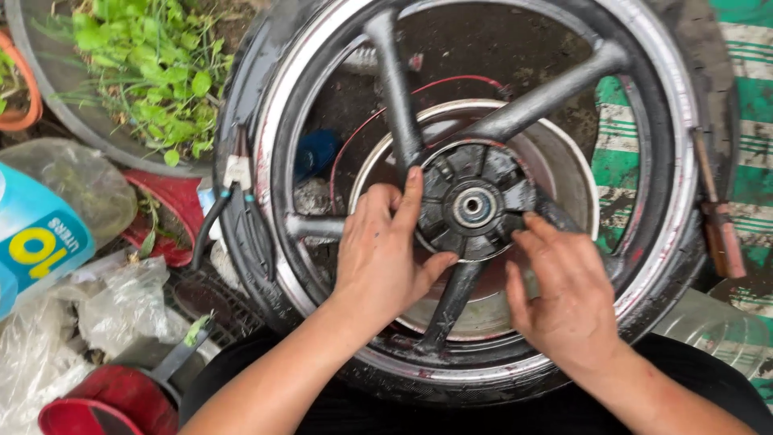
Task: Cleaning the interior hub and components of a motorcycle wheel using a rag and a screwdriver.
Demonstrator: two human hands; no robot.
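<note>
The dirt ground (499, 48) carries a green-striped mat (749, 97) at right, the wheel (475, 201) in the middle, and plastic bags (88, 314), red pots (173, 213) and a planter (153, 72) at left.

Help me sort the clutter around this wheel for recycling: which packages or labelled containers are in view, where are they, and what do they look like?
Labelled container: left edge, light blue, rounded, with yellow and white print.
Clear plastic bags: lower left, crumpled, see-through whitish.
Clear plastic bottle: lower right beside the tyre, transparent, no label visible.
No signs or screens.
</note>
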